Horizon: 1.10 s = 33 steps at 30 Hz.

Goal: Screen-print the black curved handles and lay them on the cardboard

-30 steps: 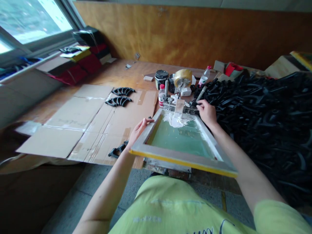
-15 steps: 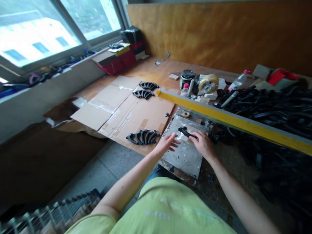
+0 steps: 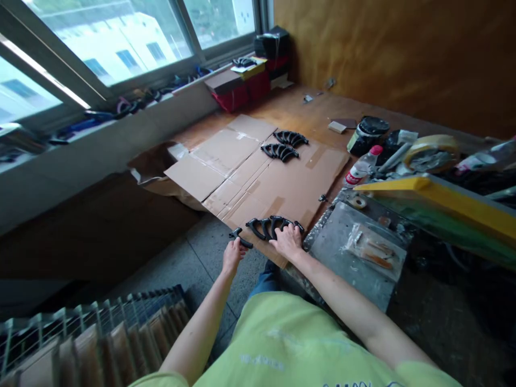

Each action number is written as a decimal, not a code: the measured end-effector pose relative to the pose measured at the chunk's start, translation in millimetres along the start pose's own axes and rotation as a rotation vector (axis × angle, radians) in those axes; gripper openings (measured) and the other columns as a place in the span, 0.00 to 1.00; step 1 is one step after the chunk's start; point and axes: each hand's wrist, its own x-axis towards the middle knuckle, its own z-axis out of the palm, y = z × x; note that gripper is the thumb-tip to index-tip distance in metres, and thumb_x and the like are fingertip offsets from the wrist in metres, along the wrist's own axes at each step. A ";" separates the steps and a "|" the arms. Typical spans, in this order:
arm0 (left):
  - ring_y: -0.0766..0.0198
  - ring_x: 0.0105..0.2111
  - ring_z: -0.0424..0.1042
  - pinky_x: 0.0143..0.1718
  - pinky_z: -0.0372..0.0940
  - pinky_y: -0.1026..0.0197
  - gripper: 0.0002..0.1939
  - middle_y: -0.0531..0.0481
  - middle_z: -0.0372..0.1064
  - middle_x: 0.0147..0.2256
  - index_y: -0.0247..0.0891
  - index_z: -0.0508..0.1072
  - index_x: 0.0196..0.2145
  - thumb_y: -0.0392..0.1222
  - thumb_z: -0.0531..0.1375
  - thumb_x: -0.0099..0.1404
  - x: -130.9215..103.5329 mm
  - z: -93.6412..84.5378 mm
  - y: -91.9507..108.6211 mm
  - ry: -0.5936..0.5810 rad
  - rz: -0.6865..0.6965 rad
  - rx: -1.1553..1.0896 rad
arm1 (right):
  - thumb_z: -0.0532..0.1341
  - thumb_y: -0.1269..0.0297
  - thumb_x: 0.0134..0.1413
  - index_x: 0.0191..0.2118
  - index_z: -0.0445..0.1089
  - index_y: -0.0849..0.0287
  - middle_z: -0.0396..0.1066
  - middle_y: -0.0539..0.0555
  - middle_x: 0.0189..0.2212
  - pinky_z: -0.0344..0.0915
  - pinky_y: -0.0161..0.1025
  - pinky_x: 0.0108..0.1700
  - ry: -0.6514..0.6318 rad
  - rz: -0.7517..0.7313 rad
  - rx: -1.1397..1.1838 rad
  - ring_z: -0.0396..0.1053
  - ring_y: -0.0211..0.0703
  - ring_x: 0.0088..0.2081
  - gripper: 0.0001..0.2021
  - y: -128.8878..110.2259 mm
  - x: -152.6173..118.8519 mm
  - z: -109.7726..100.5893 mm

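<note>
Black curved piece (image 3: 241,237) being pinched in the left hand's (image 3: 233,257) fingers near the cardboard's (image 3: 278,183) front edge, right hand (image 3: 287,242) reaching over a row of black pieces (image 3: 264,228) lying on the cardboard, its fingers bending down onto them, grip hard to tell.

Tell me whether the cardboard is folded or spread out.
Spread out. The cardboard lies opened flat over the table, its panels side by side with the creases showing, and black curved parts rest on top.

Sheet (image 3: 294,185) matt cardbd, blk parts (image 3: 245,243) glossy & plastic-like, tabletop (image 3: 322,110) smooth wood w/ sheen, plate (image 3: 338,250) dull metal
</note>
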 end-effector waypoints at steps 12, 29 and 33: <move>0.58 0.24 0.72 0.27 0.60 0.60 0.16 0.46 0.75 0.24 0.41 0.64 0.27 0.52 0.47 0.66 44.9 -14.9 -3.9 -0.199 0.015 0.222 | 0.61 0.49 0.52 0.39 0.75 0.63 0.71 0.69 0.42 0.56 0.53 0.47 0.028 0.162 -0.091 0.63 0.61 0.47 0.20 -23.6 27.8 20.5; 0.62 0.24 0.73 0.31 0.62 0.62 0.18 0.50 0.75 0.23 0.40 0.66 0.28 0.49 0.43 0.68 30.8 -15.0 17.8 -0.228 -0.032 0.401 | 0.60 0.51 0.54 0.43 0.73 0.68 0.68 0.70 0.46 0.52 0.53 0.52 0.036 0.280 -0.019 0.59 0.61 0.52 0.22 -15.8 65.2 15.5; 0.62 0.24 0.74 0.31 0.62 0.62 0.17 0.50 0.75 0.23 0.39 0.66 0.26 0.45 0.44 0.68 27.6 -11.4 20.3 -0.236 -0.024 0.408 | 0.59 0.49 0.56 0.44 0.73 0.68 0.68 0.71 0.47 0.53 0.52 0.52 0.022 0.283 0.005 0.60 0.61 0.52 0.23 -14.2 67.9 16.4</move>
